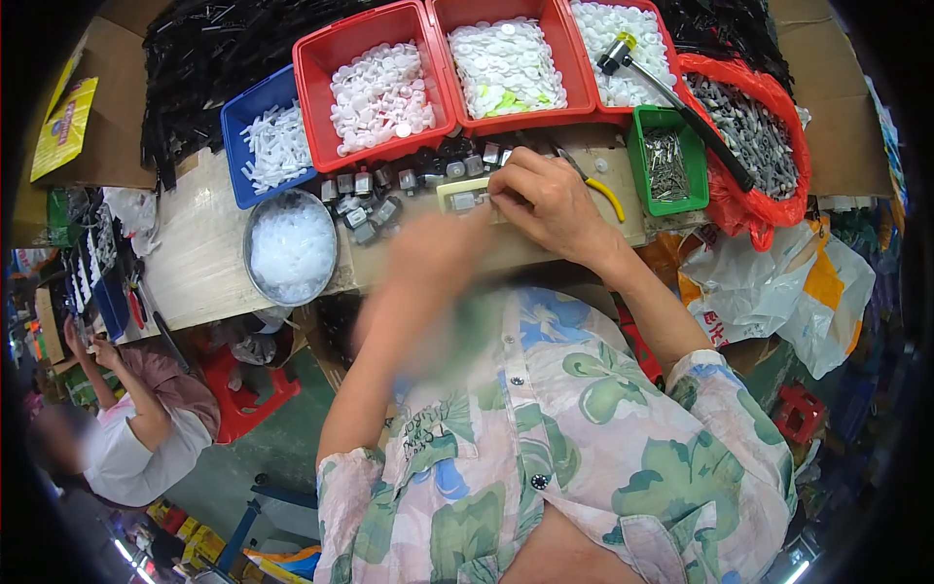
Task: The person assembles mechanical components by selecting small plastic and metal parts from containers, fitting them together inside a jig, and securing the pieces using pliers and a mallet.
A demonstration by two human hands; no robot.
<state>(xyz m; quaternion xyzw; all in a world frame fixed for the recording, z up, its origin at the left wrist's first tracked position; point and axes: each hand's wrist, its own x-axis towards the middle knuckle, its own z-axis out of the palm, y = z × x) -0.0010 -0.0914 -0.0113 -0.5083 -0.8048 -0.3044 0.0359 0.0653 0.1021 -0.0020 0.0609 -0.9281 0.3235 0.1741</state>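
My right hand (556,206) is at the table edge, its thumb and fingers pinched together beside a cream-coloured holder (449,191). A small boxy metal piece (463,200), like a small motor, lies in that holder with a white part by my fingertips. What the pinch holds is too small to make out. Just left of it, my left hand (440,248) is smeared by motion, so its fingers cannot be read. Several similar metal pieces (362,216) lie loose on the table to the left of the holder. Yellow-handled pliers (605,198) lie beyond my right hand.
Red bins (443,92) of white plastic parts line the back. A blue bin (230,146) and round metal bowl (336,255) stand left. Right are a green bin (673,206) of metal pins, a hammer (696,122) and a red bag (800,146). Another person (161,428) sits at left.
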